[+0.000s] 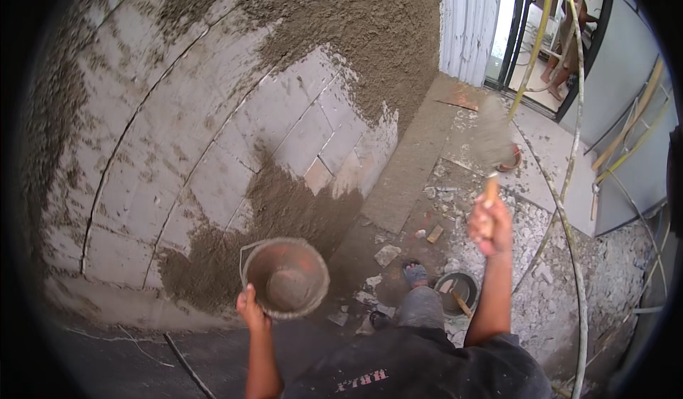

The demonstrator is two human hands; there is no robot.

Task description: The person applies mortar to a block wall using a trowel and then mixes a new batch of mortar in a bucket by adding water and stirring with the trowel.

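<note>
My left hand (254,308) grips the rim of a mortar-smeared bucket (313,296), tilted so that its reddish inside shows, with some grey mortar at the bottom. The bucket is close to the lower part of a block wall (299,139), partly coated in rough wet mortar. Away from the wall, my right hand (491,226) is closed round the wooden handle of a trowel (496,132). The trowel's broad blade is raised and smeared by motion, so whether it carries mortar cannot be told.
A dark bucket (466,285) holding a wooden-handled tool stands beside my feet. Rubble (388,255) and a mortar-covered board (413,178) lie on the floor. Scaffold poles (569,235) rise at the right. Another person (573,32) is beyond the doorway.
</note>
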